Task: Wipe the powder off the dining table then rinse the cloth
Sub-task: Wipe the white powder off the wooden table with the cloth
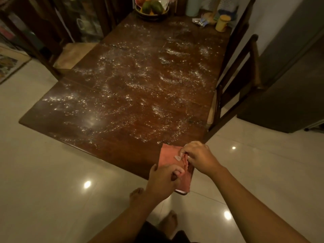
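Both hands work the pink cloth [169, 157] at the near corner of the tabletop [122, 151], and the way they hold it looks like preparation rather than wiping. The left hand [162, 181] has its grip clenched on the cloth's near edge, thumb and curled fingers pinching the fabric. The right hand [198, 156] pinches the cloth's upper right edge, its grip also grasping the material, just beside a small white tag. The two grips are close together with bunched fabric between them, which suggests the person is folding or straightening the cloth into a flat pad so that a broad face meets the wood.

The cloth lies partly on the tabletop and partly over its corner, below the left grip. That placement makes sense as a starting point: from here a stroke can travel away from the grips across the whole surface.

White powder [140, 79] lies scattered beyond both grips over nearly all of the tabletop, so wiping appears not yet begun. Far beyond the grips, at the opposite end, stand a fruit bowl [151, 9] and a yellow cup [222, 22], close to the powder's far edge, where strokes would need care.
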`<state>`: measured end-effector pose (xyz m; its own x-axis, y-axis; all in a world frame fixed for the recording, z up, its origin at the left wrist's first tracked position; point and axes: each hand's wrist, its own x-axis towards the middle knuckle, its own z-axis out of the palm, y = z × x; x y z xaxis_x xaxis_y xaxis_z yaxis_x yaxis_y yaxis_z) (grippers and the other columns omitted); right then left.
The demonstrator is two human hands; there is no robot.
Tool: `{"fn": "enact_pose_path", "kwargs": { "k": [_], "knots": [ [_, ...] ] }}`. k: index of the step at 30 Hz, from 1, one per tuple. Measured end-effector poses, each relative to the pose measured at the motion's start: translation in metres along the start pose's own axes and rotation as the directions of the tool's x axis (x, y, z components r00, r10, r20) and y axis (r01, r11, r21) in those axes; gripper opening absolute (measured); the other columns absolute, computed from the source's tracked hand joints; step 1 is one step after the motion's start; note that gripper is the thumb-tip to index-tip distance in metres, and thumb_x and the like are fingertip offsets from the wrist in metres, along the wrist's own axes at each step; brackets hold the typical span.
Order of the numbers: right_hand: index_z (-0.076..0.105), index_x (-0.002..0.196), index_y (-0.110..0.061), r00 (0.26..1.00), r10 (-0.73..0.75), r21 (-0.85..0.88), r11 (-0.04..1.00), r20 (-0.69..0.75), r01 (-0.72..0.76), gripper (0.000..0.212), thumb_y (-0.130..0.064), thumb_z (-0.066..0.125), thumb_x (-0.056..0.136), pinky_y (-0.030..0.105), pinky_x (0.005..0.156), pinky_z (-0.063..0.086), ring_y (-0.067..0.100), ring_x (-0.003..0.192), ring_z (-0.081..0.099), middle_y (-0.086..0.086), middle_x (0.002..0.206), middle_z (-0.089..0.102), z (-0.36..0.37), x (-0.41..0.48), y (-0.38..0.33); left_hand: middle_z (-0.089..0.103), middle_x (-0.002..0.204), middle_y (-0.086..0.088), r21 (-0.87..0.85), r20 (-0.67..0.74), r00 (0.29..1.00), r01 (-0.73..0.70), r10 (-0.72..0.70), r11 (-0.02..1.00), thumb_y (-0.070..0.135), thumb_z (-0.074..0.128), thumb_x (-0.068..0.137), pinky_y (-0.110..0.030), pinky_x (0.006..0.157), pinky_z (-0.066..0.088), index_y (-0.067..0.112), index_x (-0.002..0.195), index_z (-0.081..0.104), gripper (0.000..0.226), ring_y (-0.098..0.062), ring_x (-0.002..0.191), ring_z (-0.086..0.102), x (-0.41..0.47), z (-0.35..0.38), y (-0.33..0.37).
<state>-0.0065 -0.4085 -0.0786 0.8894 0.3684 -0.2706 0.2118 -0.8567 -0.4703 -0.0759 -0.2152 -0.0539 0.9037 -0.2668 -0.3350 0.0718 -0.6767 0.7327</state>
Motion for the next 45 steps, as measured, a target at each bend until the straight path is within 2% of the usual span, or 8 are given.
{"fn": "enact_pose_path", "kwargs": {
  "k": [10, 15, 19, 23, 30, 36, 41, 45],
  "knots": [
    [0.067, 0.112, -0.04, 0.972, 0.235, -0.095, 0.968, 0.031, -0.231, 0.032, -0.019, 0.057, 0.091, 0.043, 0.108, 0.024, 0.016, 0.136, 0.034, -0.015, 0.14, 0.05, 0.006, -0.029, 0.017, 0.06, 0.122, 0.018, 0.33, 0.155, 0.988, -0.074, 0.023, 0.941, 0.03, 0.053, 0.094, -0.064, 0.111, -0.02, 0.044, 0.127, 0.046, 0.036, -0.002, 0.123, 0.05, 0.003, 0.009, -0.008],
    [0.063, 0.118, -0.044, 0.997, 0.07, 0.023, 0.997, -0.012, -0.069, 0.044, -0.023, 0.057, 0.08, 0.04, 0.109, 0.022, 0.015, 0.139, 0.034, -0.014, 0.141, 0.05, 0.036, -0.052, 0.005, 0.024, 0.152, 0.005, 0.566, 0.212, 0.972, -0.205, 0.099, 0.798, 0.029, 0.056, 0.09, -0.068, 0.108, -0.015, 0.046, 0.14, 0.03, 0.059, -0.018, 0.145, 0.022, -0.002, -0.009, -0.051],
    [0.051, 0.136, -0.043, 0.997, -0.051, 0.073, 0.996, 0.062, 0.047, 0.057, -0.05, 0.059, 0.08, 0.036, 0.114, 0.023, 0.012, 0.142, 0.031, -0.012, 0.146, 0.044, 0.07, -0.083, 0.009, 0.024, 0.154, 0.006, 0.584, 0.314, 0.944, -0.28, 0.106, 0.762, 0.031, 0.057, 0.093, -0.054, 0.12, 0.013, 0.042, 0.143, 0.032, 0.057, -0.024, 0.144, 0.019, -0.005, -0.017, -0.07],
    [0.056, 0.135, -0.033, 0.992, -0.122, -0.012, 0.992, -0.037, 0.122, 0.07, -0.035, 0.084, 0.071, 0.03, 0.106, 0.039, 0.012, 0.13, 0.041, -0.008, 0.135, 0.055, 0.087, -0.092, 0.018, 0.058, 0.127, 0.01, 0.644, 0.288, 0.928, -0.371, 0.237, 0.669, 0.036, 0.083, 0.068, -0.045, 0.089, 0.052, 0.039, 0.119, 0.06, 0.057, -0.023, 0.114, 0.057, 0.002, -0.013, -0.083],
    [0.066, 0.112, -0.033, 0.974, -0.179, -0.059, 0.983, -0.136, 0.172, 0.048, -0.01, 0.079, 0.073, 0.031, 0.09, 0.05, 0.015, 0.11, 0.061, -0.009, 0.114, 0.067, 0.082, -0.08, 0.028, 0.064, 0.101, 0.02, 0.665, 0.26, 0.899, -0.432, 0.353, 0.61, 0.04, 0.089, 0.056, -0.032, 0.068, 0.054, 0.04, 0.087, 0.069, 0.037, -0.011, 0.098, 0.051, 0.015, -0.014, -0.076],
    [0.07, 0.108, -0.031, 0.987, -0.044, 0.21, 0.975, -0.154, 0.077, 0.023, -0.021, 0.063, 0.088, 0.031, 0.108, 0.04, 0.011, 0.124, 0.053, -0.011, 0.118, 0.067, 0.076, -0.071, 0.031, 0.061, 0.118, 0.014, 0.365, 0.205, 0.929, -0.366, 0.31, 0.856, 0.02, 0.061, 0.092, -0.031, 0.097, 0.043, 0.029, 0.106, 0.065, 0.017, -0.008, 0.117, 0.048, 0.029, -0.02, -0.075],
    [0.07, 0.109, -0.034, 0.951, 0.234, 0.539, 0.837, -0.2, -0.092, 0.032, -0.008, 0.064, 0.093, 0.02, 0.095, 0.047, 0.005, 0.109, 0.063, -0.018, 0.113, 0.069, 0.064, -0.061, 0.02, 0.063, 0.097, 0.012, -0.072, 0.097, 0.989, -0.102, 0.108, 0.992, 0.012, 0.058, 0.095, -0.014, 0.077, 0.047, 0.03, 0.097, 0.061, 0.018, 0.002, 0.092, 0.059, 0.039, -0.031, -0.063],
    [0.065, 0.104, -0.039, 0.886, 0.401, 0.607, 0.771, -0.232, -0.191, 0.036, -0.005, 0.064, 0.093, 0.014, 0.086, 0.049, -0.003, 0.095, 0.065, -0.018, 0.103, 0.069, 0.053, -0.042, 0.012, 0.068, 0.084, 0.005, -0.135, 0.044, 0.997, -0.054, 0.061, 0.989, 0.015, 0.064, 0.092, -0.012, 0.068, 0.049, 0.028, 0.095, 0.064, 0.013, 0.002, 0.079, 0.063, 0.06, -0.039, -0.056]
  ]
}}
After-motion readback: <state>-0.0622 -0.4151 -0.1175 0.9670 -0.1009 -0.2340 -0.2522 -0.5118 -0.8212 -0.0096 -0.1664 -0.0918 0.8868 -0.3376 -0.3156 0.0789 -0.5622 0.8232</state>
